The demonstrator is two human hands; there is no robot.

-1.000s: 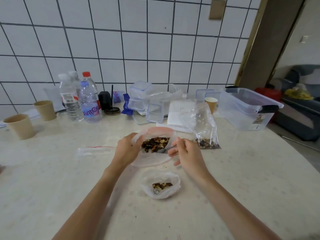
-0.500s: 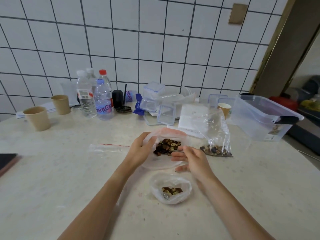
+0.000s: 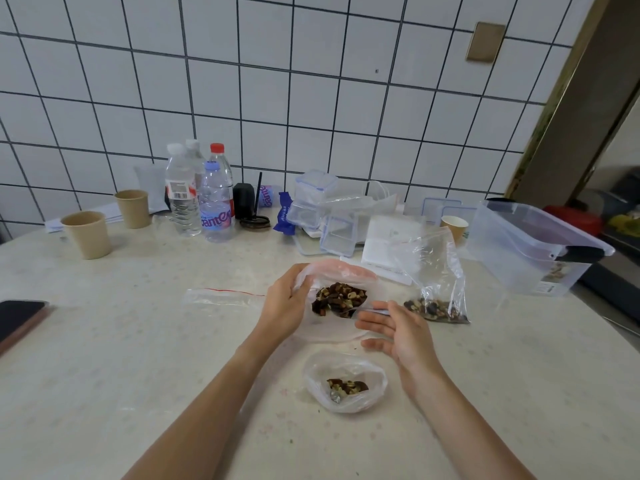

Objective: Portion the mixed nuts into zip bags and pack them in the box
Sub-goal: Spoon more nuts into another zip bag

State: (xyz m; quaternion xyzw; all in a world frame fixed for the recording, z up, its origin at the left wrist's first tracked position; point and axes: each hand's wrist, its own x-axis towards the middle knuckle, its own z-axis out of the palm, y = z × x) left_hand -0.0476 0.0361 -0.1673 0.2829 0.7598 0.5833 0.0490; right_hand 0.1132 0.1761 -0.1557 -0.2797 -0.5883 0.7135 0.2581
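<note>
My left hand grips the left rim of a big clear bag and holds its mouth open. A heap of mixed nuts lies inside. At the bag's right edge my right hand pinches the thin handle of a spoon; the spoon's bowl is in among the nuts. A small open bag with a few nuts sits on the table just below my hands. Right of them, a zip bag with nuts at its bottom stands up. The clear plastic box stands open at the far right.
An empty zip bag lies flat to the left. A phone is at the left edge. Paper cups, water bottles and small clear containers line the back by the tiled wall.
My right hand has drawn back a little from the middle of the big bag to its right edge. My left hand keeps its hold on the rim. The view has shifted.
</note>
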